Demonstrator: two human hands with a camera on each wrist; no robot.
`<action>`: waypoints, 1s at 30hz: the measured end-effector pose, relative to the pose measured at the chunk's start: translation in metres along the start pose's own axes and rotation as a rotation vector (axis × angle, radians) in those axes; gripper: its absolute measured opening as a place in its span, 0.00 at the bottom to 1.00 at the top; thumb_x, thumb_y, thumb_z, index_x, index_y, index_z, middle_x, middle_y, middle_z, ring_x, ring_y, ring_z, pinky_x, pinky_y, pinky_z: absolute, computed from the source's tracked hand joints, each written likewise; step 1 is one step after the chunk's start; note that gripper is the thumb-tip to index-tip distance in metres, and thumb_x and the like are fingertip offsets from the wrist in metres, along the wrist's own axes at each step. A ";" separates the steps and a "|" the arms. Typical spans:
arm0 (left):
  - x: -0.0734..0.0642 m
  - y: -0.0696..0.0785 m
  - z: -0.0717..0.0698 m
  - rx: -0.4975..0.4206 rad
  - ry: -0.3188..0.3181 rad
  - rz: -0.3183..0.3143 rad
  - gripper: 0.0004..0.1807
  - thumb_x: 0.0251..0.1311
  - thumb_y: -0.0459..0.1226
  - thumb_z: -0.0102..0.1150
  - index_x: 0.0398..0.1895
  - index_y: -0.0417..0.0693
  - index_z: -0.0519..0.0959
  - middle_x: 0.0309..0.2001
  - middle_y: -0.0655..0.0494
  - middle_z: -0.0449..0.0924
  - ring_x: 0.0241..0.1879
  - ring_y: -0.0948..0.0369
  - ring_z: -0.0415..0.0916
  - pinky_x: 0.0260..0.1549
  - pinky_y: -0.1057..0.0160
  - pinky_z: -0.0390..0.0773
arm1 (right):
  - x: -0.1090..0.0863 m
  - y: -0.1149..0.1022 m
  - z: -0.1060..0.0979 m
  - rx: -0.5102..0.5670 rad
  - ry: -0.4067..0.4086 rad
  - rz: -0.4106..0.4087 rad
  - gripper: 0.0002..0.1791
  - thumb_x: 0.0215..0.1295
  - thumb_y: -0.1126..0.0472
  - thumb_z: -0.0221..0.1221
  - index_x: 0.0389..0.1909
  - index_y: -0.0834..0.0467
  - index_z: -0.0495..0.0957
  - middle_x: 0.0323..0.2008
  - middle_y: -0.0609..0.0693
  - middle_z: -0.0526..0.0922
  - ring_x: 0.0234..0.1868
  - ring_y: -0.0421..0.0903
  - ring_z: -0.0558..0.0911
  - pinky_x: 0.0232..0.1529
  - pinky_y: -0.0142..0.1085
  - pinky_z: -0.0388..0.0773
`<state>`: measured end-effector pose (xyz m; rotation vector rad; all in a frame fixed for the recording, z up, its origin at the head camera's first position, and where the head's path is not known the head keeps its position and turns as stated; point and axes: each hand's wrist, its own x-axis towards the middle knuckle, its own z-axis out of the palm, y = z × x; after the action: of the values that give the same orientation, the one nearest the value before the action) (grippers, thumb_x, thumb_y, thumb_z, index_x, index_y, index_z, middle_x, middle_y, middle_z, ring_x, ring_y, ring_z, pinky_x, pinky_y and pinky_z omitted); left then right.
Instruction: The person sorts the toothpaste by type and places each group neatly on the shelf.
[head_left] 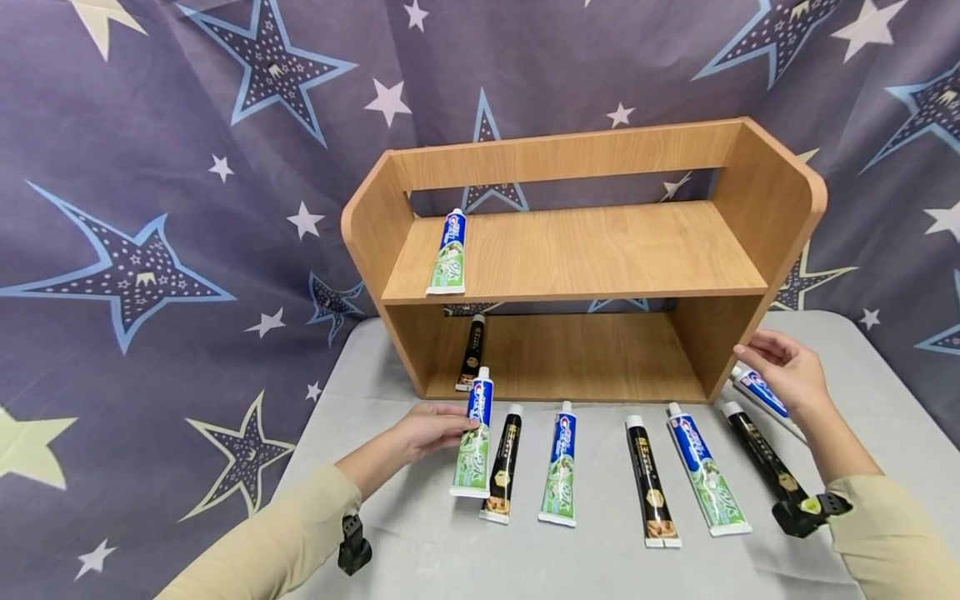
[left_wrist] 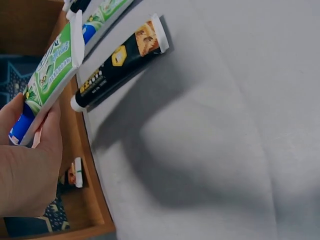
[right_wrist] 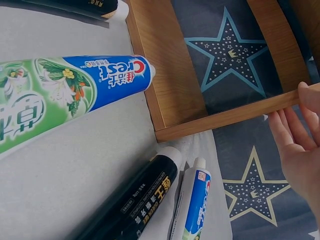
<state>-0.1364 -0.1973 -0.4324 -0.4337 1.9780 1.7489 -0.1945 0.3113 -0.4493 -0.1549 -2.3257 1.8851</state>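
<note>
A: so what's that left hand (head_left: 431,431) got?

B: thumb and fingers pinching a blue-green Crest toothpaste tube (head_left: 472,458), in front of the left end of the wooden shelf (head_left: 585,250), cap pointing toward it.

A: anything on the shelf?

B: yep, both near the left side: a second Crest tube (head_left: 449,254) on the upper tier, a black toothpaste tube (head_left: 472,354) on the lower.

A: and the grey table (head_left: 420,542)?

B: left to right: black tube one (head_left: 507,462), Crest one (head_left: 560,471), black tube two (head_left: 651,475), Crest two (head_left: 703,467), black tube three (head_left: 759,446), then Crest three (head_left: 761,392), partly covered by the right hand (head_left: 787,371).

A: right fingers?

B: gripping the shelf's right side panel (head_left: 772,225) by its edge, thumb opposite the fingers.
</note>
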 end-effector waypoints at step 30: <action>-0.039 0.072 0.024 0.117 -0.047 -0.012 0.22 0.56 0.32 0.66 0.54 0.34 0.76 0.52 0.40 0.82 0.38 0.61 0.83 0.52 0.56 0.82 | 0.029 0.045 -0.012 -0.070 0.009 0.026 0.20 0.57 0.50 0.67 0.51 0.43 0.79 0.36 0.22 0.81 0.37 0.22 0.80 0.34 0.14 0.76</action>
<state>-0.1381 -0.1660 -0.3535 -0.3617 2.0274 1.6115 -0.2213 0.3367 -0.4892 -0.2020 -2.3964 1.8116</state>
